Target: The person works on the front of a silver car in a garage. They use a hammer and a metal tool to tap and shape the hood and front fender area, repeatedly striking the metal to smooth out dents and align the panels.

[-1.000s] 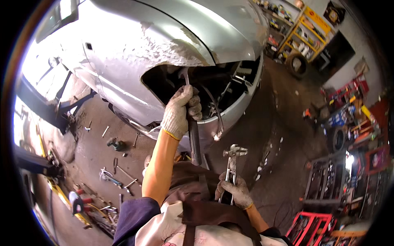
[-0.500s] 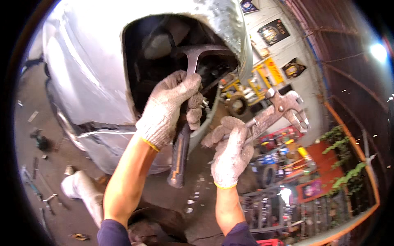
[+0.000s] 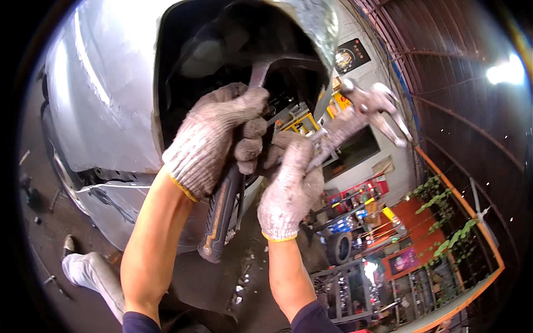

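My left hand (image 3: 202, 136), in a knitted work glove with a yellow cuff edge, is closed round a hammer (image 3: 219, 222). Its dark handle hangs below the fist, and its curved metal head reaches across a dark opening in a silver car body (image 3: 105, 83). Close beside it, my right hand (image 3: 291, 191), gloved alike, is closed round worn locking pliers (image 3: 372, 108). Their forked jaws point up and to the right; their grip end is hidden by the glove. The two gloves are nearly touching, in front of the opening's lower right edge.
A person's leg in light trousers (image 3: 100, 277) shows at the lower left. Tools lie scattered on the dark floor (image 3: 50, 244). To the right stand a metal rack (image 3: 344, 294), a tyre (image 3: 337, 247), cluttered shelves and an orange-edged frame (image 3: 461, 188) with vines.
Both hands have shifted left in the picture, the right one closer to the left, still with the hammer and pliers. The view has also moved, and the car opening looks larger.
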### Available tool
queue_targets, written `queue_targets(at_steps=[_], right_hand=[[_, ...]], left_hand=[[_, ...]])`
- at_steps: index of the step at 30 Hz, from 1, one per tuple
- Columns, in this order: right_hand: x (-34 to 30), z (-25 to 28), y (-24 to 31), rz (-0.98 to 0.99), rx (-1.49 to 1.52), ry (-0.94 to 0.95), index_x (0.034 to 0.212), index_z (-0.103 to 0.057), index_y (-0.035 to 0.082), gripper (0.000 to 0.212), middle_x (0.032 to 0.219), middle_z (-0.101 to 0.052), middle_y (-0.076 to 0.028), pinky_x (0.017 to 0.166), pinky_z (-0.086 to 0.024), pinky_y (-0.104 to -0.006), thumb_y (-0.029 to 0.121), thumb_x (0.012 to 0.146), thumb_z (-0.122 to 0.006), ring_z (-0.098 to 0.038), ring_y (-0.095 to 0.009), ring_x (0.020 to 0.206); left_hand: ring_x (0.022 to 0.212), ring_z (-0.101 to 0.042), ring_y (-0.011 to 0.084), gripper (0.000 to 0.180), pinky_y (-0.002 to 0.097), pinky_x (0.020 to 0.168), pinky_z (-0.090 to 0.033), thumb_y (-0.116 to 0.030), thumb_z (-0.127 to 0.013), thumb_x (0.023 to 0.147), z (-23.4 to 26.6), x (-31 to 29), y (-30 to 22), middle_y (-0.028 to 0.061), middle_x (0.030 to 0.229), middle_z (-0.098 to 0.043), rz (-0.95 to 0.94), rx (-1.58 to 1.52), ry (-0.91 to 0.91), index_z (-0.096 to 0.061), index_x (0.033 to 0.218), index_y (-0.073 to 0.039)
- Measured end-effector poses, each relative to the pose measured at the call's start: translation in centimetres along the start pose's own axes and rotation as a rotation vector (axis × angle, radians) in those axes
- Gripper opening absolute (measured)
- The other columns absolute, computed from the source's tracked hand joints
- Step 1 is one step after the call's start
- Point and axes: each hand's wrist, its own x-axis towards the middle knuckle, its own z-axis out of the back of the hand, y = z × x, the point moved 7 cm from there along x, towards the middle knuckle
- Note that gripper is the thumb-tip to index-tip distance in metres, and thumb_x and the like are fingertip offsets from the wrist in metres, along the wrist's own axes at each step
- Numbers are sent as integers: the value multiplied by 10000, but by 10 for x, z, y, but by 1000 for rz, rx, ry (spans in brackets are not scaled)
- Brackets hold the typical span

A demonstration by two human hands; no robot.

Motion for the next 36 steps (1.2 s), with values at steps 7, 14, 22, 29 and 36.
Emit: queue_targets(at_steps=[7, 14, 22, 29, 36], right_hand=[[-3, 0, 12, -146, 145, 144, 984, -658, 5, 323, 766, -657, -68, 581, -499, -293, 306, 1045, -559, -627, -146, 662], [-10, 8, 52, 430, -413, 105, 821, -610, 56, 344, 664, -567, -18, 610, -484, -355, 299, 1042, -507, -540, -178, 583], [-8, 23, 15, -73, 276, 76, 940, -603, 10, 219, 673, -588, -39, 573, -490, -276, 209, 1030, -588, -600, -126, 601], [0, 3, -1, -46, -144, 133, 943, -682, 33, 366, 732, -629, -19, 614, -434, -284, 391, 1001, -636, -544, -94, 655], [12, 44, 60, 324, 599, -187, 833, -599, 19, 396, 679, -625, -61, 597, -511, -294, 359, 1034, -563, -608, -168, 597]], left_hand=[[443, -422, 94, 109, 258, 388, -335, -196, -586, 1010, 4, -2, -4, -12, 655, -472, 0, 72, -67, -525, 998, -107], [424, -384, 75, 149, 236, 371, -289, -220, -523, 1042, 13, -1, -5, -25, 638, -433, 6, 8, -177, -518, 918, -139], [433, -371, 85, 112, 253, 363, -275, -204, -513, 1043, 0, -7, 1, -29, 647, -404, -49, 53, -161, -540, 980, -115], [459, -396, 86, 116, 249, 399, -319, -197, -560, 1028, -4, -1, 0, -19, 663, -445, -31, 100, -51, -526, 945, -124], [442, -364, 69, 137, 233, 373, -274, -222, -521, 1043, -4, -5, -6, -40, 654, -400, -27, 181, -174, -528, 936, -137]])
